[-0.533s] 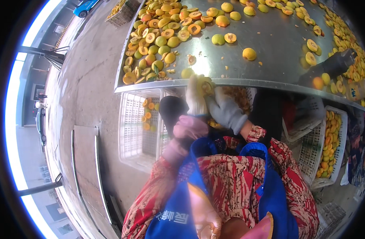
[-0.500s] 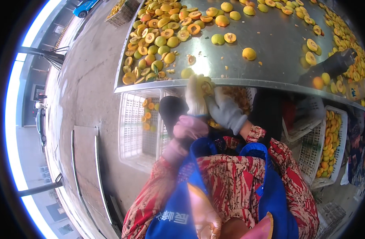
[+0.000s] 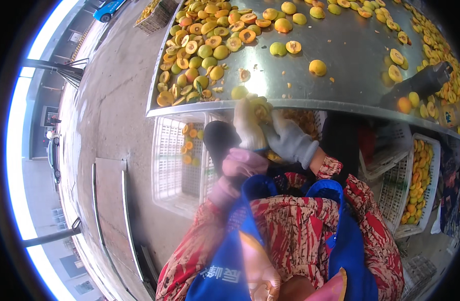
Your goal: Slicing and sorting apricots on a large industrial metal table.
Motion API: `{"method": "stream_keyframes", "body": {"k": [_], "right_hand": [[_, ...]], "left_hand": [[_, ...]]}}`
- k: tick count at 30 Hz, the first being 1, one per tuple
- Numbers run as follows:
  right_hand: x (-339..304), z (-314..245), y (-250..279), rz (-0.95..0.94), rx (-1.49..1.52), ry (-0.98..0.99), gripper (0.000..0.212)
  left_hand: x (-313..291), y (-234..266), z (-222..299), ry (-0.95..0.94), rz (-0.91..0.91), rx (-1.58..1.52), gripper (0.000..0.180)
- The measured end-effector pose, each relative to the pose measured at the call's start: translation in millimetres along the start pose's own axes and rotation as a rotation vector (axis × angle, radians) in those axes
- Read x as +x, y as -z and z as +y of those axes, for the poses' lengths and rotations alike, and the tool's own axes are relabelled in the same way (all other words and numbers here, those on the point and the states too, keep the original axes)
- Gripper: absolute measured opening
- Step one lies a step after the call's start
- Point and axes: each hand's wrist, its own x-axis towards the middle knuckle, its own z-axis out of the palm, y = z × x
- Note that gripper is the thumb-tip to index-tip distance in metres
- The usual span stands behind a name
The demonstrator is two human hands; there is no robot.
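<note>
Holding a yellow fruit at the near edge of the metal table, the left hand, in a cream glove, is keeping its fingers mostly closed around it, though blur is hiding the exact grip. The right hand, in a grey glove, is lying close against the fruit's right side with its fingers pointing toward it; how far these are bending, and whether they are gripping anything, cannot be told. Just beyond the left fingertips, a round green-yellow fruit is sitting by the table's edge. Farther ahead and to the left of the fingers, a pile of fruit, many pieces cut in half with their middles showing, is covering the table's corner. Ahead and to the right, a green fruit is lying beside a cut half, and a single orange-yellow fruit is resting apart from them. Below the fingers and to the left, a white basket is standing on the floor with some fruit pieces showing inside. Well to the right of the fingers, below the table, another basket is holding a load of yellow and orange fruit. A pink cuff is wrapping the left wrist, and a red patterned sleeve is ending behind the right glove.
</note>
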Motion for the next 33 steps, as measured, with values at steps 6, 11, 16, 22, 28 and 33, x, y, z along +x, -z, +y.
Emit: {"method": "stream_keyframes", "body": {"k": [6,11,16,22,28,33], "right_hand": [[-3,2,3,-0.172,0.128,-0.130,0.044],[-2,10,1,-0.196,0.165,-0.126,0.042],[-4,7,-2,-0.174,0.265,-0.252,0.037],[-1,-14,2,-0.268,0.510,-0.303,0.040],[2,8,-3,-0.304,0.367,-0.151,0.043],[2,-5,2,-0.338,0.511,-0.236,0.046]], "left_hand": [[0,-9,12,0.092,0.081,0.048,0.024],[5,-2,29,0.366,-0.144,0.192,0.022],[-4,-16,28,0.110,0.050,0.429,0.026],[-14,-26,35,0.065,0.126,0.344,0.028],[-11,-26,30,0.095,0.165,0.265,0.024],[-19,-34,33,0.002,0.189,0.306,0.022]]}}
